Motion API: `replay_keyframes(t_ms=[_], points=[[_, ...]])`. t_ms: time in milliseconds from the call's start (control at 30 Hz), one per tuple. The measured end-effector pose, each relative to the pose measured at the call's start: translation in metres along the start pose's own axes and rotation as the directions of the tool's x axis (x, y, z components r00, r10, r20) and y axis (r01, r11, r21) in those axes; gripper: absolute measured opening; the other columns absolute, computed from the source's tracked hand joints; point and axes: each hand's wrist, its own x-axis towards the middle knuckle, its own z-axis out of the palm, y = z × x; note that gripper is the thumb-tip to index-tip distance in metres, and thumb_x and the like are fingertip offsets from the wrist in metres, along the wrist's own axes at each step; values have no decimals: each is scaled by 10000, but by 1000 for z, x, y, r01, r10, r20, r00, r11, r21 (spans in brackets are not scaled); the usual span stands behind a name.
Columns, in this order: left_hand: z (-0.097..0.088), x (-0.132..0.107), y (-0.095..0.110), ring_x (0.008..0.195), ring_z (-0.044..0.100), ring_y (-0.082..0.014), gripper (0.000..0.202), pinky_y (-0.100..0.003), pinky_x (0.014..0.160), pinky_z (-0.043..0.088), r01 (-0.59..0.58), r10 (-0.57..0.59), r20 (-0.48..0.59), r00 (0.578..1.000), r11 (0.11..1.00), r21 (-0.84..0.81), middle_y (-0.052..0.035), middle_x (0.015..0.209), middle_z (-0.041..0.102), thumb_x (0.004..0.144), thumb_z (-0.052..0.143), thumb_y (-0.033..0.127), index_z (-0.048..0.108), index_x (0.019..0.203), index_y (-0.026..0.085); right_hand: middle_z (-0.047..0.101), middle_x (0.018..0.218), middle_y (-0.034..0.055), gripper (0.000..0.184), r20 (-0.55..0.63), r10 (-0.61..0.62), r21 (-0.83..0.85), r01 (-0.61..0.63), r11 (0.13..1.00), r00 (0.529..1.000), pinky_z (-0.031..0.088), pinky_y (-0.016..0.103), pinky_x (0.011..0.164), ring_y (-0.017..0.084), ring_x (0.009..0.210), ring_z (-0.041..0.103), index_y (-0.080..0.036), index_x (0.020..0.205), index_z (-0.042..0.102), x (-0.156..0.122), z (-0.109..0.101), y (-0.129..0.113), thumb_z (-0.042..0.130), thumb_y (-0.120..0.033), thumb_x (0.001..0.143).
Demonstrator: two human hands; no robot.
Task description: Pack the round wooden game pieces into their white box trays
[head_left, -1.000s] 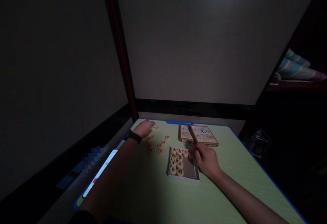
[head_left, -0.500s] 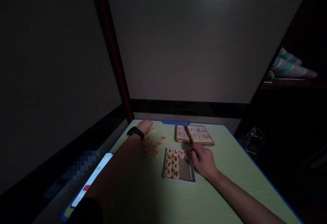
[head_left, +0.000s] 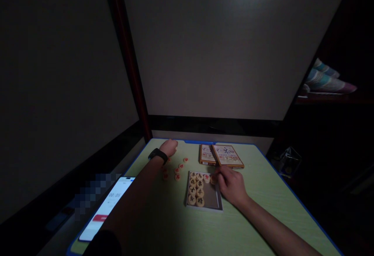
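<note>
My left hand (head_left: 169,147), with a black band on its wrist, is closed at the far left of the table over a Chinese chess piece, which its fingers almost wholly hide. My right hand (head_left: 230,182) is closed at the upper right corner of a shallow tray (head_left: 219,201). Its fingertips touch a wooden chess piece (head_left: 213,179) at the right end of the top row. Beside that piece lies a red-marked piece (head_left: 207,177). Two columns of black-marked pieces (head_left: 200,192) fill the tray's left side. Several loose red-marked pieces (head_left: 177,177) lie between my left hand and the tray.
Two flat chess boxes (head_left: 228,155) overlap behind the tray. A lit phone (head_left: 109,205) showing a timer lies at the table's left edge, partly behind my left forearm. A wall (head_left: 213,53) rises behind the green table (head_left: 187,236). Striped cloth (head_left: 330,78) sits on a shelf at right.
My left hand has shifted slightly right, covering the piece that showed beside it. My right hand stays at the tray's corner. The view has tilted a little, and more of the phone shows.
</note>
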Motion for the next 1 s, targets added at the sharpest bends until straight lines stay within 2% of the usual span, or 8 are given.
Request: replay_keyframes(t_ms=[233, 333, 433, 500, 600, 667, 767, 1000], points=[[-16, -19, 20, 948, 675, -224, 233, -287, 850, 494, -66, 58, -80, 995, 992, -107, -117, 971, 741, 846, 525, 170, 726, 959, 139, 633, 644, 9, 209, -78, 21, 62, -16, 998, 997, 435, 249, 562, 149, 578, 604, -205, 730, 570, 2, -6, -1, 402, -146, 841], [-18, -38, 42, 973, 666, -207, 264, -287, 901, 491, -189, 123, -222, 967, 933, -305, -90, 1051, 730, 821, 590, 185, 698, 1059, 146, 668, 754, 28, 185, -91, -20, 105, 30, 994, 996, 484, 257, 613, 161, 674, 641, -204, 850, 588, 3, -11, -5, 414, -139, 852], [-12, -62, 67, 916, 678, -189, 255, -281, 871, 521, -302, 128, -331, 935, 779, -549, -69, 1007, 735, 772, 660, 203, 700, 1020, 164, 683, 1011, 82, 259, -80, -86, 132, 96, 987, 993, 538, 292, 774, 189, 905, 662, -190, 1117, 559, 3, -13, -12, 452, -149, 885], [-7, -76, 81, 839, 693, -170, 249, -259, 793, 548, -330, 119, -324, 939, 578, -746, -58, 933, 741, 748, 678, 198, 692, 994, 158, 656, 1131, 105, 328, -52, -134, 133, 140, 981, 990, 544, 315, 850, 200, 1016, 642, -195, 1236, 508, 3, -14, -16, 481, -171, 910], [-1, -90, 95, 779, 699, -162, 252, -243, 715, 560, -240, 102, -220, 970, 267, -933, -50, 840, 736, 694, 722, 183, 674, 939, 144, 649, 1158, 112, 340, -34, -198, 116, 200, 973, 980, 564, 320, 843, 206, 1030, 646, -210, 1272, 502, 3, -14, -18, 514, -215, 932], [3, -94, 100, 766, 695, -162, 282, -246, 706, 559, -158, 109, -145, 983, 129, -979, -55, 817, 727, 653, 768, 197, 668, 908, 129, 666, 1114, 109, 290, -56, -213, 100, 218, 971, 975, 576, 316, 810, 206, 994, 662, -214, 1229, 544, 3, -14, -17, 519, -233, 940], [8, -92, 101, 767, 683, -162, 363, -266, 727, 559, -90, 109, -85, 990, 37, -995, -66, 817, 718, 575, 844, 241, 677, 870, 112, 686, 1057, 103, 215, -86, -218, 87, 225, 971, 972, 585, 312, 779, 204, 950, 678, -215, 1141, 606, 4, -16, -15, 516, -244, 947], [14, -91, 99, 795, 678, -162, 436, -308, 823, 554, -71, 121, -73, 990, -20, -997, -79, 834, 724, 508, 899, 292, 692, 844, 107, 717, 1018, 99, 233, -62, -252, 139, 258, 956, 966, 595, 328, 793, 206, 919, 694, -214, 1149, 607, 8, -23, -20, 509, -219, 937]])
